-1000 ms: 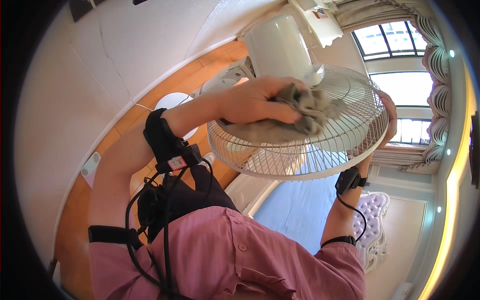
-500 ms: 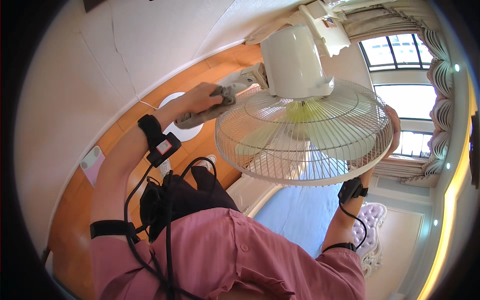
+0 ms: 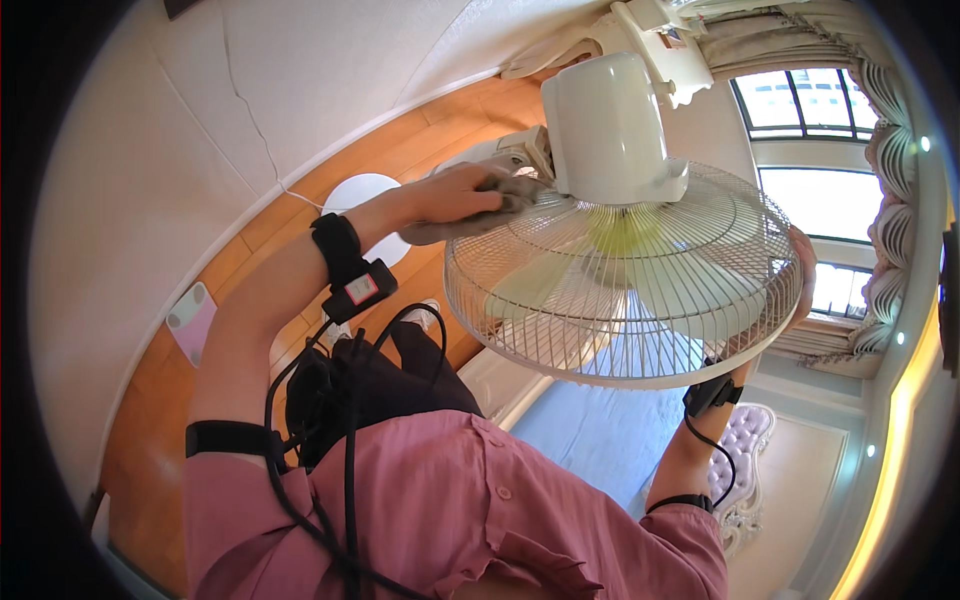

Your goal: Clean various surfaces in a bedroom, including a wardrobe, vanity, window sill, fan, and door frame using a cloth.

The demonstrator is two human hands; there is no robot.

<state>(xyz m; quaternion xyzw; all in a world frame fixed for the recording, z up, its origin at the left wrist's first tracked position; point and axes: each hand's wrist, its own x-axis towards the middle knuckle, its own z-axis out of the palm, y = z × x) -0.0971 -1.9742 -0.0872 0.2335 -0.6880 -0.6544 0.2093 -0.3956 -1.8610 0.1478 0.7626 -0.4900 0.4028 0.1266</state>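
As the left hand (image 3: 455, 194) clenches grey cloth (image 3: 518, 193) at ten o'clock on the fan cage (image 3: 620, 290), right hand (image 3: 803, 272) against its rim at three o'clock, how closed its fingers are unclear

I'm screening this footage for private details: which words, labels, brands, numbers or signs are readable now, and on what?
None can be read.
Red-edged label on the black box strapped to the left forearm: too small and blurred.
Fan's motor housing: no lettering I can make out.
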